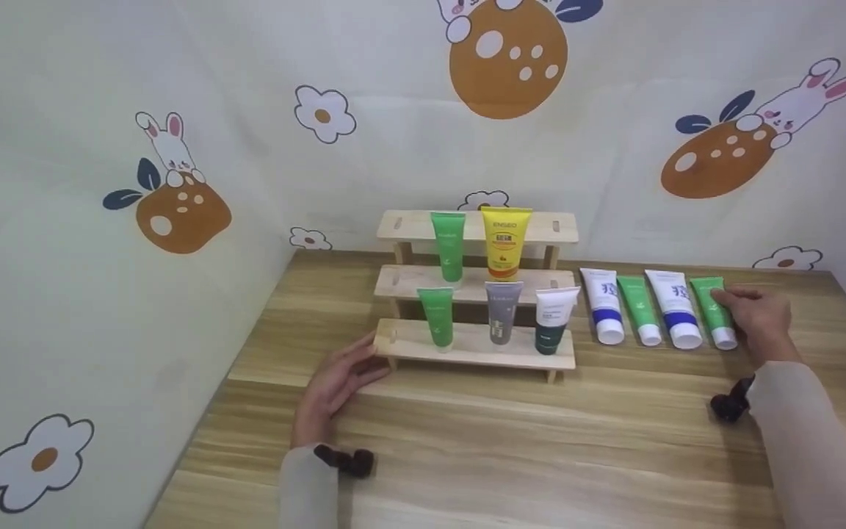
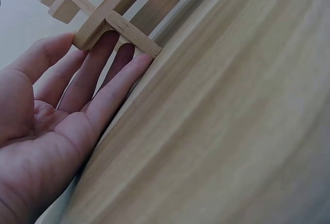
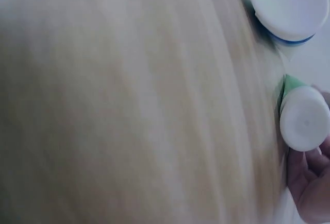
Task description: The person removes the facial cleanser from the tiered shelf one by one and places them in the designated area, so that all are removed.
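Right of rack (image 1: 471,345), pinching green tube (image 1: 713,317) with right hand (image 1: 762,317); gripping rack with left hand (image 1: 335,379); could topple upright tubes (image 1: 501,312) by jolting.

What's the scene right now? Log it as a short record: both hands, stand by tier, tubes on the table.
Left hand: thumb and fingers at the left end of the wooden stand, bottom tier
Right hand: on the rightmost green tube, which lies on the table
Middle tier: upper green tube, yellow tube, upright
Bottom tier: lower green tube, grey tube, white-and-dark-green tube, upright
Table row, left to right: white-and-blue, green, white-and-blue, green
Row's caps: toward the person
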Available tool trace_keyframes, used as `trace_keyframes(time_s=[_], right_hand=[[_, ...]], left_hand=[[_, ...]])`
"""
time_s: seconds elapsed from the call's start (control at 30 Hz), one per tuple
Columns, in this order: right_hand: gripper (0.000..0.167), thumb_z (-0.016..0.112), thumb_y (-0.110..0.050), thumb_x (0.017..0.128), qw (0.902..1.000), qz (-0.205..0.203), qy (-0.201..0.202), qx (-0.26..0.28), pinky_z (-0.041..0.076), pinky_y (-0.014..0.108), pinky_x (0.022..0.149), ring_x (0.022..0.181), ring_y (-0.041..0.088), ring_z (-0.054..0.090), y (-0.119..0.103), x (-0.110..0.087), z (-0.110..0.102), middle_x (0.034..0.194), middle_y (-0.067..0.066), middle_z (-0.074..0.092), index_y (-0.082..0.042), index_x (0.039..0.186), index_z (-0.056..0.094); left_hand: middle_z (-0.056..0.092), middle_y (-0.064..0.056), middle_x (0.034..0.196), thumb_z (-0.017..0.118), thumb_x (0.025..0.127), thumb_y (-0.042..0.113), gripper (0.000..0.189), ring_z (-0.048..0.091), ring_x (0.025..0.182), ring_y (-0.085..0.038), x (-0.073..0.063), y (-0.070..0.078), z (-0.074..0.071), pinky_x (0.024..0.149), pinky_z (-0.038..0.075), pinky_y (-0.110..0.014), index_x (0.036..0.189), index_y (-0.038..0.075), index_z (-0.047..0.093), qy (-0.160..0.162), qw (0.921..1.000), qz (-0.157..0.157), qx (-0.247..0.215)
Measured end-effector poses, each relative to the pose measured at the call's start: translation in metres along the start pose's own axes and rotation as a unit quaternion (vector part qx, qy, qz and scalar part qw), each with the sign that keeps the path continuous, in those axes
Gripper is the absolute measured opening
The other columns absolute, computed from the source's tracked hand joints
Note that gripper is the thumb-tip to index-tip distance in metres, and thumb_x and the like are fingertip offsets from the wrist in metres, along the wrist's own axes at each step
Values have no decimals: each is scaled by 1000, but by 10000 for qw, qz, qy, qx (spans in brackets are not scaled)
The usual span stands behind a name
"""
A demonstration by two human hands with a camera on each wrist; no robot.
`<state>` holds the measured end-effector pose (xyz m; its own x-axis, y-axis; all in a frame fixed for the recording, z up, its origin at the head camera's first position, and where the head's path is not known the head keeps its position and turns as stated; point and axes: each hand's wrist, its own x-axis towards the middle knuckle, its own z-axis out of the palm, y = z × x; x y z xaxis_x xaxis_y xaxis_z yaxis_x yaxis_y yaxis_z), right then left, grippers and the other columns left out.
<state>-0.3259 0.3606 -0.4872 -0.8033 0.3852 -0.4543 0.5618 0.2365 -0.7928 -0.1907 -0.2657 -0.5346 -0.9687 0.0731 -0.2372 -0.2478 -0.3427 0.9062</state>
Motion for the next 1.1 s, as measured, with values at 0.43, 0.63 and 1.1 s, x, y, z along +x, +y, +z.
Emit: trace_keyframes(time_s=[0.43, 0.63, 1.1], right_hand=[[76, 69, -48, 90, 9958, -466, 24, 785, 47, 26, 115, 121, 10, 49, -36, -36, 11, 102, -18, 47, -21, 154, 38], [88, 78, -58, 72, 9821, -1116, -445, 1452, 55, 13, 97, 118, 7, 55, -73, -75, 31, 109, -18, 54, -25, 147, 47], [61, 78, -42, 84, 9353, -2919, -1264, 1548, 61, 13, 78, 97, 2, 67, -115, -158, 63, 104, -16, 71, -11, 133, 56]], left_hand=[[32, -21, 161, 60, 99, 12, 57, 59, 128, -28, 1, 1, -2, 107, 55, -46, 150, -4, 38, -127, 9999, 0, 24], [32, -24, 160, 59, 100, 13, 59, 63, 121, -26, 1, -1, -2, 107, 55, -46, 151, -4, 36, -188, 9998, 20, 15], [34, -24, 159, 57, 100, 9, 56, 63, 117, -23, 1, -1, -1, 109, 54, -47, 150, -5, 37, -148, 9999, -2, -45]])
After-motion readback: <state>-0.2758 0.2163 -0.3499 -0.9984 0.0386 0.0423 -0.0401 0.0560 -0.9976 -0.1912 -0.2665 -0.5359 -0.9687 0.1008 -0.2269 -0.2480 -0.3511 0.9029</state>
